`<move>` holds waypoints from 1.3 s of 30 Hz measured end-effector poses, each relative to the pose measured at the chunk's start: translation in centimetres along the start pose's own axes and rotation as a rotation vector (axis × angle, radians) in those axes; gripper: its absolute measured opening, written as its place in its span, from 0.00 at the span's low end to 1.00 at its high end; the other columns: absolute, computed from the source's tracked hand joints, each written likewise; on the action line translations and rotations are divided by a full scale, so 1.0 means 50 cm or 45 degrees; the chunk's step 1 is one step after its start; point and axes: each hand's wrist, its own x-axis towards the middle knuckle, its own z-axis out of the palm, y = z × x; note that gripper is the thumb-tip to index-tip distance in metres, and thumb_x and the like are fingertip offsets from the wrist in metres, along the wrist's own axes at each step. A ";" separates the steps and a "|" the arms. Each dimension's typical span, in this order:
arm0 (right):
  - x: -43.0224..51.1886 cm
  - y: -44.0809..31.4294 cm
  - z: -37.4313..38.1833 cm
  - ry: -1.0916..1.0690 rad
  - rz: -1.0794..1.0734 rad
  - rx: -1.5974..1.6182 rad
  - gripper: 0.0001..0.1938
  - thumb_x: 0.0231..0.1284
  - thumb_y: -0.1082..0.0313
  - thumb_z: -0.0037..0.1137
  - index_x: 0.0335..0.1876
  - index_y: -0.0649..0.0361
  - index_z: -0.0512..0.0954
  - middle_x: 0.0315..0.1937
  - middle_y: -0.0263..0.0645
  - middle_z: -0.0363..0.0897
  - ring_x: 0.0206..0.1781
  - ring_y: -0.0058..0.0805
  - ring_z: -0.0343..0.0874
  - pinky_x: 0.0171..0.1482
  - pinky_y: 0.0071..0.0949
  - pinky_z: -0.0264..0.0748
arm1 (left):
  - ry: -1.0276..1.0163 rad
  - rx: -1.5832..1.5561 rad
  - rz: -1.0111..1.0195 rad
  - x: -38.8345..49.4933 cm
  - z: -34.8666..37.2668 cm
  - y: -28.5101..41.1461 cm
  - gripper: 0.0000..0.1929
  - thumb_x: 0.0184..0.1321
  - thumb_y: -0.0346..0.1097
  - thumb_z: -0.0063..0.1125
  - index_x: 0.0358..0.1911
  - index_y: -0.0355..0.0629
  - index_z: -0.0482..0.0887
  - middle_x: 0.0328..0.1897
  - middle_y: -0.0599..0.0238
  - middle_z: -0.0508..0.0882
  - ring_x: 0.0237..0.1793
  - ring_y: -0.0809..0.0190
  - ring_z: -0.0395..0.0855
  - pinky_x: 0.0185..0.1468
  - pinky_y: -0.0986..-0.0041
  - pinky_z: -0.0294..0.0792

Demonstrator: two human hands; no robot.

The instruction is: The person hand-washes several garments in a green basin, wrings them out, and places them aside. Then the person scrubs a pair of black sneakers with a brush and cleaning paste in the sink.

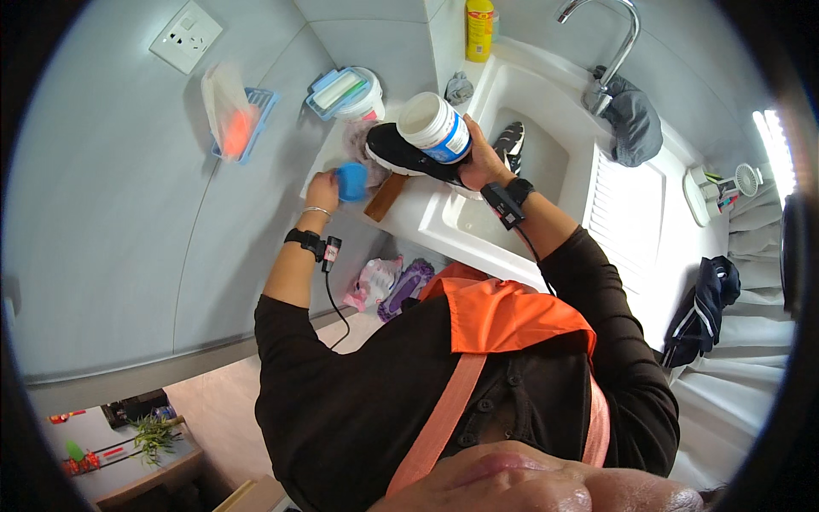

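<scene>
My left hand, at the counter's left edge, grips a blurred blue round object, which looks like a lid. In my right hand is an open white plastic jar with a blue label, tilted with its mouth to the upper left. A black shoe with a white sole lies just below and behind the jar; whether my right hand holds it too, I cannot tell. Beneath its sole is a brown block. Another black-and-white shoe rests in the white sink.
A white bucket bears a blue-rimmed container. Beyond the sink are a yellow bottle, a grey cloth and a chrome faucet with dark fabric around its base. A blue wall basket hangs left.
</scene>
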 end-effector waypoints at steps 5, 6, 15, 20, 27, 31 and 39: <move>-0.001 -0.002 0.004 0.034 -0.018 -0.015 0.27 0.67 0.40 0.47 0.57 0.55 0.75 0.55 0.38 0.79 0.57 0.35 0.77 0.66 0.31 0.67 | 0.095 0.293 0.090 0.018 -0.052 0.124 0.17 0.65 0.39 0.49 0.51 0.36 0.78 0.46 0.42 0.78 0.43 0.40 0.80 0.48 0.56 0.73; -0.002 -0.003 0.004 0.038 -0.006 -0.014 0.27 0.67 0.39 0.46 0.57 0.55 0.75 0.55 0.38 0.79 0.57 0.35 0.77 0.66 0.32 0.67 | 0.204 0.168 0.037 0.017 -0.078 0.161 0.17 0.64 0.39 0.52 0.51 0.35 0.77 0.48 0.45 0.77 0.41 0.43 0.81 0.46 0.57 0.74; -0.027 -0.007 0.027 -0.017 0.032 -0.048 0.34 0.65 0.33 0.41 0.65 0.53 0.70 0.62 0.38 0.73 0.63 0.37 0.71 0.70 0.37 0.61 | 0.177 -0.484 0.703 0.004 -0.165 0.463 0.18 0.53 0.34 0.68 0.45 0.36 0.79 0.42 0.56 0.79 0.30 0.59 0.78 0.36 0.70 0.72; -0.047 -0.029 0.028 0.116 0.198 0.108 0.34 0.66 0.36 0.43 0.61 0.63 0.72 0.62 0.44 0.73 0.63 0.40 0.72 0.69 0.36 0.64 | 0.132 -0.378 0.827 0.013 -0.184 0.472 0.15 0.51 0.34 0.69 0.39 0.35 0.78 0.38 0.57 0.78 0.31 0.58 0.78 0.36 0.70 0.72; -0.040 -0.037 -0.014 0.362 0.077 0.030 0.15 0.70 0.63 0.48 0.49 0.70 0.75 0.48 0.49 0.81 0.50 0.42 0.81 0.59 0.36 0.77 | 0.131 -0.115 0.677 -0.023 -0.325 0.371 0.14 0.52 0.34 0.68 0.36 0.36 0.76 0.36 0.57 0.77 0.33 0.55 0.77 0.36 0.68 0.71; -0.037 -0.064 -0.033 0.365 0.045 0.122 0.13 0.69 0.67 0.49 0.47 0.70 0.74 0.47 0.49 0.81 0.48 0.42 0.82 0.57 0.37 0.79 | 0.107 0.143 0.554 -0.045 -0.324 0.267 0.13 0.51 0.32 0.66 0.36 0.38 0.76 0.40 0.54 0.78 0.41 0.45 0.77 0.44 0.59 0.70; -0.082 -0.107 -0.021 0.189 -0.047 0.105 0.11 0.66 0.70 0.52 0.47 0.70 0.76 0.47 0.50 0.82 0.49 0.42 0.82 0.58 0.38 0.78 | 0.190 0.405 0.426 -0.043 -0.257 0.117 0.12 0.51 0.33 0.66 0.34 0.38 0.75 0.43 0.53 0.78 0.45 0.42 0.77 0.48 0.54 0.70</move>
